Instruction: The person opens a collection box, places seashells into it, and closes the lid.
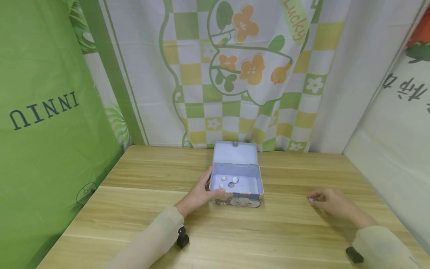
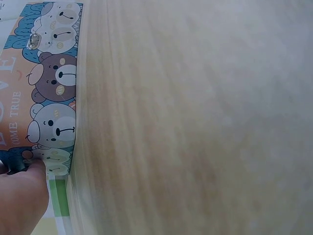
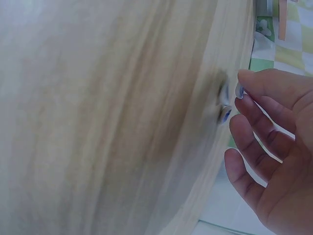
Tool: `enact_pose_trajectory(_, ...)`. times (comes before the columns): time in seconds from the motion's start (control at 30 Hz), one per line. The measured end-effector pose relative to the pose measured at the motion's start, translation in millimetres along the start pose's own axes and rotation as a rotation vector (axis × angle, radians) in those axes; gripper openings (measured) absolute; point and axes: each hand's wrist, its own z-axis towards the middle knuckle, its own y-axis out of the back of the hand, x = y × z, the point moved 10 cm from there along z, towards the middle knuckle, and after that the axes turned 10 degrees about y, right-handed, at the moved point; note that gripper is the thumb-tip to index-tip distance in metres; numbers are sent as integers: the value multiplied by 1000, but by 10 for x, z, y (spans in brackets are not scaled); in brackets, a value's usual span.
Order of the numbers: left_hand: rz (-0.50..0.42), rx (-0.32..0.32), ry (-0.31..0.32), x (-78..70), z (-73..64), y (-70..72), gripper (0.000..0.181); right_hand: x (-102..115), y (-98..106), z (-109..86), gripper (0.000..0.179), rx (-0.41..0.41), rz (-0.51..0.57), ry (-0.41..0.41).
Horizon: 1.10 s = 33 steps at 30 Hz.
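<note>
A tin box (image 1: 235, 201) with cartoon bears on its outside stands on the table, its lid (image 1: 235, 153) hinged up at the back. Several small round discs, pale and grey, lie inside, among them a white disc (image 1: 236, 180). My left hand (image 1: 201, 190) grips the box at its left front corner, thumb over the front rim and fingers along the left side. To the right of the box, my right hand (image 1: 332, 201) pinches a small shiny disc (image 3: 239, 90) between thumb and index finger, close over the table. The other fingers are loosely bent.
Beneath the right hand, a small disc with blue on it (image 3: 225, 114) lies on the wooden table (image 1: 141, 220), with another small shiny piece beside it. A checked curtain (image 1: 191, 86) hangs behind the table. Green fabric (image 1: 50, 149) is at the left, a pale printed sheet (image 1: 386, 149) at the right.
</note>
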Motion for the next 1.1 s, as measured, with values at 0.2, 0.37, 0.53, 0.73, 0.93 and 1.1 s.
enact_pose_trajectory(0.2,-20,20,-24,-12,4,-15,103,93,38,25,31,-18,17,12)
enact_pose_trajectory(0.37,-26,22,-28,-25,4,-16,103,256,122,74,27,-61,-37,74)
enact_pose_trajectory(0.53,-29,25,-23,-26,1,-22,103,418,199,116,27,-77,-45,100)
enact_pose_trajectory(0.73,-33,18,-22,-2,12,-9,103,612,302,176,24,-118,-112,165)
enact_pose_trajectory(0.93,-20,3,-8,16,14,2,104,763,337,223,23,-128,-135,195)
enact_pose_trajectory(1.1,-19,3,-10,1,13,-3,104,885,335,281,21,-127,-148,215)
